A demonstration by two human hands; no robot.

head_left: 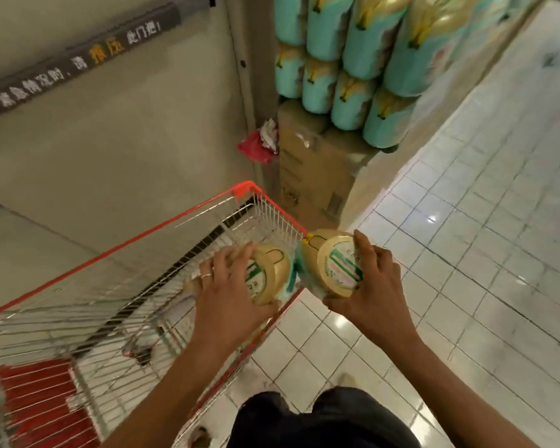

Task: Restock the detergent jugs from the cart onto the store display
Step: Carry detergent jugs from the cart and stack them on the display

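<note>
I hold two detergent jugs, each beige with a teal label, their bases turned toward me. My left hand (222, 287) grips the left jug (269, 274) over the wire cart (126, 273). My right hand (367, 286) grips the right jug (332, 263) just past the cart's right rim, above the tiled floor. The two jugs almost touch. The store display (346, 63) of stacked teal and beige jugs rises ahead at the upper right, resting on cardboard boxes (311, 163).
The cart has a red rim and a red seat flap (42, 399) near me. A beige wall with a dark sign strip (78, 56) is to the left. A red bag (256, 147) is wedged beside the boxes. White tiled floor (482, 221) spreads to the right.
</note>
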